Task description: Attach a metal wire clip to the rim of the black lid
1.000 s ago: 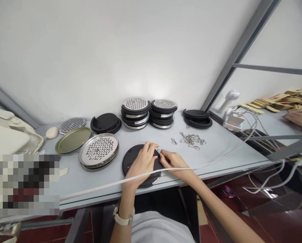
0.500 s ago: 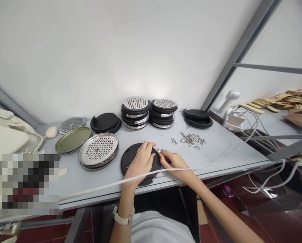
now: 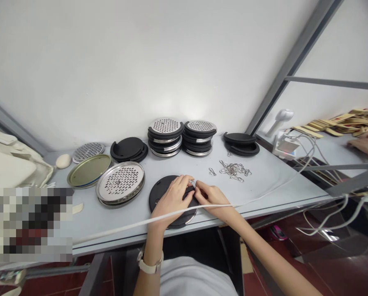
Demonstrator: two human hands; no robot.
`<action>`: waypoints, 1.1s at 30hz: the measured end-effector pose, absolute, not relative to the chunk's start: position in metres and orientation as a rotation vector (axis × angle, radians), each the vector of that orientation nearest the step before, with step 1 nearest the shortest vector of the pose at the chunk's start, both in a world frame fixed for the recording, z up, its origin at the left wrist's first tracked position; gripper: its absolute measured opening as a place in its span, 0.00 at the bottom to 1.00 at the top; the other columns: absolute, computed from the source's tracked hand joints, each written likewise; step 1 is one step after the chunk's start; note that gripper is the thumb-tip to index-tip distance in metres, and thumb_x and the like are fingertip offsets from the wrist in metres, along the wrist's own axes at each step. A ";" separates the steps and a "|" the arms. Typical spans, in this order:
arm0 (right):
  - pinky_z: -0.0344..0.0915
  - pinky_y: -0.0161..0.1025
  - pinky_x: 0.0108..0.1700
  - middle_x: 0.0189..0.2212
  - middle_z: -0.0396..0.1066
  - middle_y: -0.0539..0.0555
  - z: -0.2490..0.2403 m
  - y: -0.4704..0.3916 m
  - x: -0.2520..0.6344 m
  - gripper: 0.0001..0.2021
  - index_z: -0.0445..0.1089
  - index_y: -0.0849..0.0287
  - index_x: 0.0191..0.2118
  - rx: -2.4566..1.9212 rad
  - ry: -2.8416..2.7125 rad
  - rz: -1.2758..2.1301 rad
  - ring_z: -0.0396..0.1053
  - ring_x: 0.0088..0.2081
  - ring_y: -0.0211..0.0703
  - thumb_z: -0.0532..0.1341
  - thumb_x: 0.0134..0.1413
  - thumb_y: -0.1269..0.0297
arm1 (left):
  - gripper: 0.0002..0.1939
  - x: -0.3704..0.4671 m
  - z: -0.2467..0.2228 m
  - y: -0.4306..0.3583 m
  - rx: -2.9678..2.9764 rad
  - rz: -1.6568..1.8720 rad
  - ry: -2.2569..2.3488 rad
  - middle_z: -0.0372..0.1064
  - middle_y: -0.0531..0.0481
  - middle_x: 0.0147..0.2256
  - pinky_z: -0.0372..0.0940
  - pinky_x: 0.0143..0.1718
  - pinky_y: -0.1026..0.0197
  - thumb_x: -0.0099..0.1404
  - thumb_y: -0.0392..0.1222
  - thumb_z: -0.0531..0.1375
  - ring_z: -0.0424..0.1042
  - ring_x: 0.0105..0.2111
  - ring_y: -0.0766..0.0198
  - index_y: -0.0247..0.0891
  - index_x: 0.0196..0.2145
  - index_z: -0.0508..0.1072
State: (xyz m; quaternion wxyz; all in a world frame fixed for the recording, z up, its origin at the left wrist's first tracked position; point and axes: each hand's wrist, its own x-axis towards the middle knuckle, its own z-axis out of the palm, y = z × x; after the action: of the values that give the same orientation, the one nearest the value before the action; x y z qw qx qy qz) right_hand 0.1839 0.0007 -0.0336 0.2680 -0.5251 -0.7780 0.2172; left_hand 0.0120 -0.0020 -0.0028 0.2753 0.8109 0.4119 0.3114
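In front of me on the table lies a round black disc (image 3: 158,190) with a shiny metal edge along its lower right. My left hand (image 3: 173,200) rests across it, thumb and fingers closed on its black rim near the upper right. Against that same spot, my right hand (image 3: 213,197) pinches a small metal clip (image 3: 193,183), mostly hidden by the fingertips. To the right is a loose pile of similar wire clips (image 3: 235,169), with a single clip (image 3: 212,172) beside it.
Two stacks of black-rimmed perforated discs (image 3: 165,135) stand by the wall. Perforated metal plates (image 3: 121,181), olive lids (image 3: 89,170) and black discs (image 3: 127,149) sit left; black rings (image 3: 241,144) right. A white cable (image 3: 245,203) crosses in front. Another person's hand (image 3: 367,146) is far right.
My left fingers have closed on the rim near the clip, and the disc has shifted slightly right. My right hand stays at the rim with the clip.
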 end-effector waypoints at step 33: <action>0.53 0.31 0.26 0.21 0.65 0.48 -0.037 0.001 0.184 0.10 0.64 0.58 0.31 -1.425 -2.068 0.581 0.60 0.21 0.35 0.49 0.60 0.62 | 0.17 0.012 -0.003 0.001 2.270 0.853 1.035 0.67 0.53 0.45 0.56 0.55 0.54 0.66 0.31 0.50 0.64 0.48 0.62 0.44 0.50 0.66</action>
State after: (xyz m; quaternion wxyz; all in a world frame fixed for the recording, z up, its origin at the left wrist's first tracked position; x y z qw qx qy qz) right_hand 0.1837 0.0014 -0.0367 0.2783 -0.5309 -0.7706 0.2165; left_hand 0.0116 0.0010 -0.0031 0.2498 0.8336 0.3800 0.3135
